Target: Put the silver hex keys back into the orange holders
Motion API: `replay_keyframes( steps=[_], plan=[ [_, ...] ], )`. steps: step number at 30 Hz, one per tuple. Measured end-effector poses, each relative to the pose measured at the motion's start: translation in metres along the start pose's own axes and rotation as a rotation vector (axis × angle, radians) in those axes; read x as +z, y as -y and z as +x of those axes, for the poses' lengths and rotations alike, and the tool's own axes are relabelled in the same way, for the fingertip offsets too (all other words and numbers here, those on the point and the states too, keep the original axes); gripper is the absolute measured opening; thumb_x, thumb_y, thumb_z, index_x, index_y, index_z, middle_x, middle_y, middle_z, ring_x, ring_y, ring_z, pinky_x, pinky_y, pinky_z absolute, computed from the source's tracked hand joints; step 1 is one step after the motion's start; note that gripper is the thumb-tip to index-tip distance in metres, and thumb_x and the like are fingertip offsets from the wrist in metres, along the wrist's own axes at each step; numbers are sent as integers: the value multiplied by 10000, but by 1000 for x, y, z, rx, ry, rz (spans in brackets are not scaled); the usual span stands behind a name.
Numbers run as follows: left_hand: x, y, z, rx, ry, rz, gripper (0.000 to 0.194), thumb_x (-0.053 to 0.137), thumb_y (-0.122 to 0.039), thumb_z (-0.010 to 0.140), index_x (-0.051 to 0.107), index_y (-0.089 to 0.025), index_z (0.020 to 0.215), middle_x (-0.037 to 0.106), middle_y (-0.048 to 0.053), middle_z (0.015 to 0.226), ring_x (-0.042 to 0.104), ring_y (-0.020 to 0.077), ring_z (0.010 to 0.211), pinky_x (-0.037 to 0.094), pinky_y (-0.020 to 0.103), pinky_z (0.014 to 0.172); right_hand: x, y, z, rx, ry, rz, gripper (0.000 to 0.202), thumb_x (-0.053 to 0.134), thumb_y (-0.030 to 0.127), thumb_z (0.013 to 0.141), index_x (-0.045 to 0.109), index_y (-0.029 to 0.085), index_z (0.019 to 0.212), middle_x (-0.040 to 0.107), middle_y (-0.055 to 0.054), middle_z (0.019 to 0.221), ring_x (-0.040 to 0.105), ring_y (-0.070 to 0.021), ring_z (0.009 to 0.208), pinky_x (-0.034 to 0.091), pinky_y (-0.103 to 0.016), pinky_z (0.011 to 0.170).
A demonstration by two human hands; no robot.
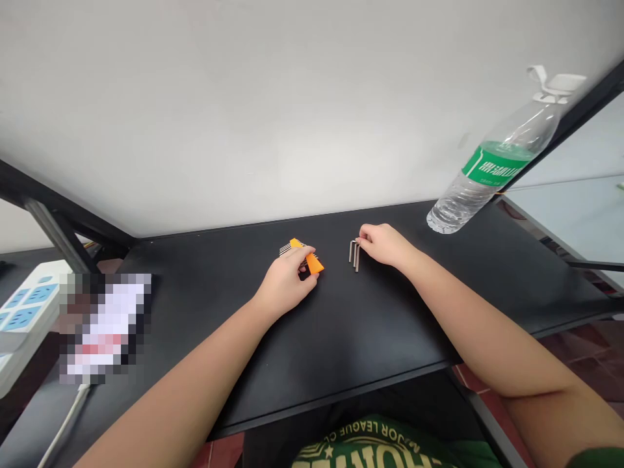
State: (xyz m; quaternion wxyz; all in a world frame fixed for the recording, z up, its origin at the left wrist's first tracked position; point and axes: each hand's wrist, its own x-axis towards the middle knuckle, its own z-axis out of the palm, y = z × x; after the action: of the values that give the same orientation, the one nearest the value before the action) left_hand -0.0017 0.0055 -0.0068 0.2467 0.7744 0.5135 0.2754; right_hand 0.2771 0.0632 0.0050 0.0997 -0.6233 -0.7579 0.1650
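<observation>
My left hand (281,283) is closed around an orange hex key holder (314,263) on the black tabletop. Thin metal hex keys (285,249) stick out past the holder's far left side, and my fingers hide part of the set. To the right, my right hand (384,244) has its thumb and fingertips pinched at the bent end of an L-shaped hex key (357,259). A few such loose keys sit side by side there, long arms pointing toward me. Whether more than one is in the pinch, I cannot make out.
A large water bottle (502,162) with a green label stands at the back right, near the wall (273,117). On the left are a blurred-out phone (110,322) with a white cable (65,419) and a power strip (32,312). Black frame bars (43,201) flank the tabletop (341,344).
</observation>
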Motion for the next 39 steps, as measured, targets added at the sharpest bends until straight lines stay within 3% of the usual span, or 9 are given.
replay_keyframes(
  steps=[4, 9, 12, 16, 20, 24, 30, 33, 39],
  plan=[
    [0, 0, 0, 4, -4, 16, 441, 655, -307, 832, 640, -228, 1266, 719, 52, 1147, 702, 199, 908, 610, 389, 910, -11, -7, -2, -79, 16, -51, 219, 581, 382, 973, 677, 218, 1082, 693, -70, 998, 623, -197, 832, 424, -288, 687],
    [0, 0, 0, 10, 1, 10, 440, 655, -308, 836, 636, -233, 1269, 717, 49, 1134, 694, 199, 917, 607, 382, 901, -17, -10, -7, -266, 141, -26, 445, 607, 186, 907, 620, 214, 1350, 590, -116, 1326, 645, -196, 956, 487, -290, 811],
    [-1, -1, 0, 21, -10, 11, 442, 649, -301, 839, 632, -240, 1276, 720, 42, 1119, 692, 200, 921, 606, 375, 886, -11, -2, -9, -287, 115, -44, 340, 583, 147, 899, 659, 196, 1227, 607, -109, 1226, 626, -207, 996, 476, -291, 840],
    [0, -1, 0, 23, -19, 11, 473, 633, -294, 853, 613, -248, 1323, 717, 47, 1177, 695, 210, 978, 605, 382, 891, 0, 20, -14, -205, 104, -95, 117, 589, 174, 881, 615, 196, 993, 636, -74, 1028, 597, -189, 835, 432, -285, 733],
    [2, 1, -1, 11, -6, 4, 519, 636, -309, 872, 579, -255, 1385, 710, 56, 1233, 694, 217, 1029, 597, 399, 934, 5, 40, -28, -165, 137, -151, 71, 567, 215, 893, 563, 209, 963, 646, -65, 958, 588, -196, 772, 383, -294, 649],
    [3, 0, -2, 0, -22, -20, 673, 659, -309, 875, 438, -267, 1509, 702, 51, 1249, 703, 200, 1012, 598, 380, 926, 0, 47, -38, -145, 170, -199, 137, 592, 328, 922, 586, 212, 993, 660, -86, 1010, 609, -221, 777, 359, -319, 627],
    [3, -8, -6, 54, -4, -17, 572, 699, -341, 877, 495, -265, 1405, 705, 59, 1264, 709, 225, 1089, 593, 397, 967, -4, 51, -40, -301, 50, 172, 272, 585, 378, 986, 645, 214, 1194, 653, -82, 1145, 614, -180, 827, 444, -312, 734],
    [3, -11, -8, 133, -4, 24, 486, 692, -343, 897, 516, -265, 1343, 704, 55, 1271, 705, 226, 1121, 583, 384, 984, 0, 55, -37, -377, 113, 379, 324, 540, 417, 1028, 663, 222, 1255, 671, -67, 1106, 625, -179, 878, 465, -307, 773],
    [1, -16, -11, 240, -29, 231, 536, 649, -311, 937, 427, -242, 1420, 667, 112, 1340, 648, 308, 1240, 511, 498, 1054, 5, 57, -33, -432, 134, 467, 239, 481, 333, 1049, 681, 203, 1042, 702, -57, 1053, 631, -184, 935, 467, -312, 825]
  ],
)
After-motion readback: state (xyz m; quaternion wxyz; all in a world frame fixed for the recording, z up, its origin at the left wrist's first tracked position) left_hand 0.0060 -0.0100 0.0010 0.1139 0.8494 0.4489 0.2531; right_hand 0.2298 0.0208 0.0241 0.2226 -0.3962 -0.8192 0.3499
